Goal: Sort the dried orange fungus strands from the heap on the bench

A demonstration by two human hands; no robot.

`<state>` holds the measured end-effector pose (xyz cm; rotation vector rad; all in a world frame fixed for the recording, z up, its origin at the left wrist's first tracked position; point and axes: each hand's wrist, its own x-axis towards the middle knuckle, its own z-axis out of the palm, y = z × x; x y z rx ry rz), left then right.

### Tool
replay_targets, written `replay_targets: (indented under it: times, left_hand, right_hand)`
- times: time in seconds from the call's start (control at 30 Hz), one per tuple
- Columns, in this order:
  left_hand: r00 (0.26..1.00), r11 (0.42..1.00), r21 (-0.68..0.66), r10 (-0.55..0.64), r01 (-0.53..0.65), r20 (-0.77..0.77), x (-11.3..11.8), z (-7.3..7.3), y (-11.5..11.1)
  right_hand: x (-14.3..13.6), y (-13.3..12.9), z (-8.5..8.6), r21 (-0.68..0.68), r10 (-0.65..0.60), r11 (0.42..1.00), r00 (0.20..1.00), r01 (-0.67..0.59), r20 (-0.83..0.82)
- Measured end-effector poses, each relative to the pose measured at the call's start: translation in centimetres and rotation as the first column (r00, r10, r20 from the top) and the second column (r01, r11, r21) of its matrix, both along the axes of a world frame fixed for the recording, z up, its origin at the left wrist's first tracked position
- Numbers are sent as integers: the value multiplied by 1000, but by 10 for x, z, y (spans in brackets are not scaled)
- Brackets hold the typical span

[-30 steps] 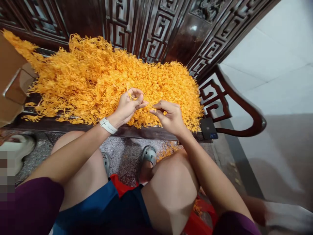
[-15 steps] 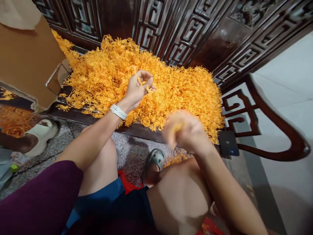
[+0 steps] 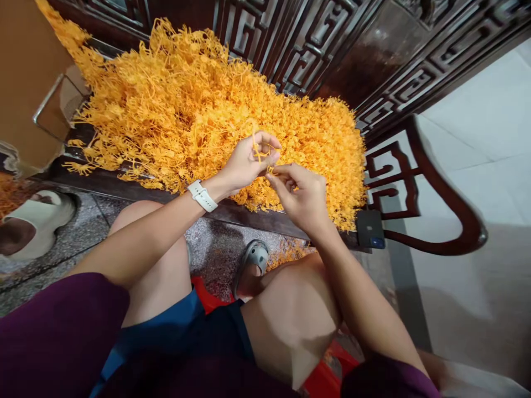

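Observation:
A wide heap of orange stringy pieces (image 3: 166, 105) covers the dark wooden bench (image 3: 244, 224). Over the front of this heap, my left hand (image 3: 254, 160), with a white watch band (image 3: 202, 196) at its wrist, holds an orange stringy piece (image 3: 256, 145) between thumb and fingers. My right hand (image 3: 301, 190) is pinched at the lower end of the same piece, its fingertips close to the left thumb. The small part between the two hands is partly hidden by the fingertips.
A cardboard box (image 3: 29, 72) with a metal handle stands at the left. A dark phone (image 3: 370, 229) lies at the bench's right end, beside a curved wooden armrest (image 3: 452, 193). Carved panels rise behind. Another person's sandalled foot (image 3: 33, 226) is at lower left.
My right hand has moved up and left, from a blur above the knee to meet my left hand. The view has shifted, and the heap shows larger.

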<state>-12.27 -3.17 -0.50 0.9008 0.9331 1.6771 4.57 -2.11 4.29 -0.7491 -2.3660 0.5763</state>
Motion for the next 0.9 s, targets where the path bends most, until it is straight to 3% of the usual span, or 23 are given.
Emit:
replay_targets:
  times: [0.07, 0.1, 0.13, 0.17, 0.23, 0.27, 0.3, 0.37, 0.43, 0.47, 0.57, 0.63, 0.7, 0.77, 0.9]
  left_hand:
    - [1000, 999, -31, 24, -24, 14, -1, -2, 2]
    - [998, 997, -57, 46, -44, 44, -4, -3, 5]
    - [994, 994, -84, 75, -68, 84, -9, -3, 9]
    - [986, 990, -108, 109, -95, 127, -16, -3, 13]
    - [963, 981, -139, 161, -133, 216, -33, -1, 20]
    - [951, 980, -148, 169, -133, 259, -41, 1, 22]
    - [941, 981, -152, 160, -119, 299, -48, 3, 23]
    - [924, 987, -146, 116, -66, 365, -58, 8, 20]
    - [907, 990, -140, 67, -9, 416, -59, 15, 12]
    - [898, 990, -139, 46, 17, 438, -56, 18, 8]
    - [866, 983, -154, -8, 98, 499, -44, 25, -4]
    - [846, 973, -172, -40, 154, 532, -35, 27, -8]
    - [836, 962, -187, -65, 197, 544, -27, 26, -9]
    - [837, 957, -193, -80, 216, 541, -21, 23, -7]
    - [863, 956, -193, -99, 220, 495, -13, 12, -2]
  right_hand:
    - [-2, -13, 5, 46, 144, 988, 989, -146, 38]
    - [-4, -24, 9, -12, 288, 958, 956, -288, 57]
    - [-7, -37, 13, -112, 464, 883, 883, -456, 65]
    - [-10, -51, 18, -239, 645, 750, 762, -617, 55]
    - [-14, -71, 27, -470, 871, 397, 486, -788, -78]
    - [-14, -74, 31, -531, 864, 307, 465, -790, -192]
    - [-13, -72, 35, -563, 787, 300, 533, -770, -310]
    - [-7, -53, 40, -612, 459, 417, 737, -672, -496]
    - [3, -24, 41, -683, 75, 527, 828, -506, -555]
    - [8, -10, 39, -733, -65, 525, 839, -432, -541]
    - [20, 18, 25, -884, -402, 413, 827, -220, -394]
    - [25, 29, 11, -897, -510, 418, 780, -143, -362]
    - [30, 40, -2, -857, -555, 505, 725, -97, -409]
    - [36, 52, -11, -831, -566, 554, 711, -48, -418]
    - [50, 70, -23, -816, -597, 574, 714, 63, -365]
